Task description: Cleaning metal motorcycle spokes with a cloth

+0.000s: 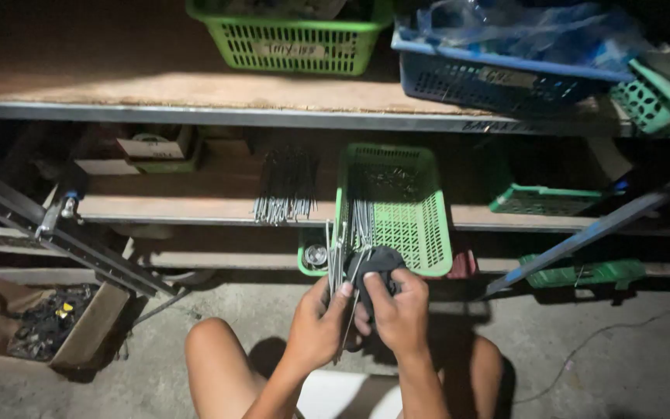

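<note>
My left hand (316,322) grips a bundle of thin metal rods (338,252) that stick up in front of a green plastic basket (420,225). My right hand (398,309) holds a dark cloth (378,264) pressed against the rods, right beside the left hand. The basket juts out over the edge of a low wooden shelf (195,208) and holds more rods. Another bunch of the same rods (285,186) lies on that shelf, to the left of the basket. My bare knees show at the bottom of the view.
An upper shelf carries a green basket (296,35), a blue crate (498,77) and a green tray (657,101). A cardboard box with dark parts (48,318) stands on the concrete floor at left. Metal bars (63,233) (583,233) lean at both sides.
</note>
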